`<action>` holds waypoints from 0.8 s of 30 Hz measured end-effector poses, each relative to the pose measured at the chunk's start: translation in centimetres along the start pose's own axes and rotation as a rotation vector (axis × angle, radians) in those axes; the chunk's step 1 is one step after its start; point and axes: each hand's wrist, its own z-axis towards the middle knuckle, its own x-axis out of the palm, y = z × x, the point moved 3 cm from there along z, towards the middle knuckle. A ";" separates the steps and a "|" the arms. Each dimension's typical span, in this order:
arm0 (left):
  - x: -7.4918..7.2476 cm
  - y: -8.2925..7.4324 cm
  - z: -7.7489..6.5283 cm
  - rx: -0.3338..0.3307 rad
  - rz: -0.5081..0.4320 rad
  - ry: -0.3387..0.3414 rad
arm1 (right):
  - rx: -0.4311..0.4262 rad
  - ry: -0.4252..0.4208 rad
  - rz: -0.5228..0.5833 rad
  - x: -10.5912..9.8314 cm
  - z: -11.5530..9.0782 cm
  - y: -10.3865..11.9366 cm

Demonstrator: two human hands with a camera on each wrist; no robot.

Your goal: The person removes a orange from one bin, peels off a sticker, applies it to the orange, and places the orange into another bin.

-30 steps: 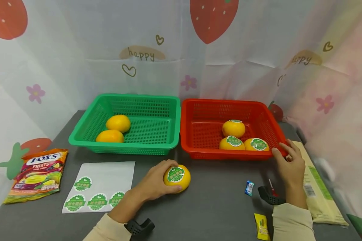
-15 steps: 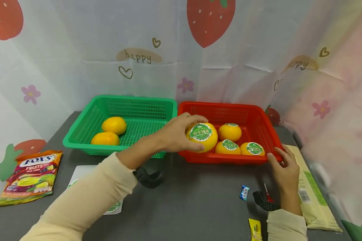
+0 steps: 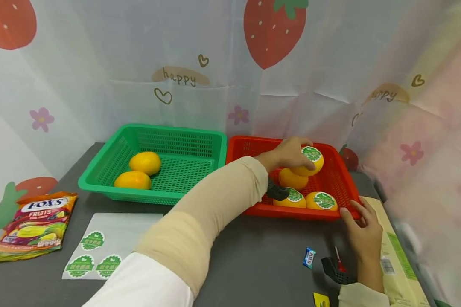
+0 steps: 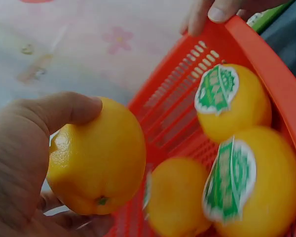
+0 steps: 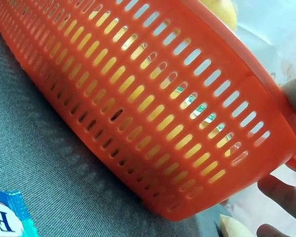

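Note:
My left hand (image 3: pixel 295 152) holds an orange (image 3: pixel 314 161) with a round green-and-white sticker above the red basket (image 3: pixel 249 209). In the left wrist view the thumb lies across the held orange (image 4: pixel 103 158), and its green stem end shows. Below it in the basket lie three oranges; stickers show on the front orange (image 3: pixel 322 201) and its neighbour (image 4: pixel 259 182). The rear orange (image 3: pixel 293 179) is partly covered by the held one. My right hand (image 3: pixel 365 234) grips the basket's front right corner, thumb at the rim (image 5: pixel 286 106) and fingers around the outside.
Left of it stands a green basket (image 3: pixel 96 181) with two oranges (image 3: pixel 145 163). A sticker sheet (image 3: pixel 115 226) lies partly under the left arm. A FOX'S candy bag (image 3: pixel 36 226), blue candy (image 3: pixel 309 258), yellow packet (image 3: pixel 321 299) and beige bag (image 3: pixel 397 264) lie around.
My left hand has carried the stickered orange from the table up and rightward over the red basket. The right hand has stayed at the basket's corner.

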 end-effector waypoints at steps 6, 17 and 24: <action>3.9 -1.0 2.3 -0.086 0.089 -0.025 | 0.019 -0.006 -0.015 -0.2 -0.2 0.1; 4.8 0.3 1.5 -0.159 0.269 0.020 | 0.017 0.007 0.028 0.5 -1.1 0.0; -1.4 -0.1 -0.1 -0.039 0.242 0.014 | 0.009 -0.017 0.029 0.1 -0.2 0.1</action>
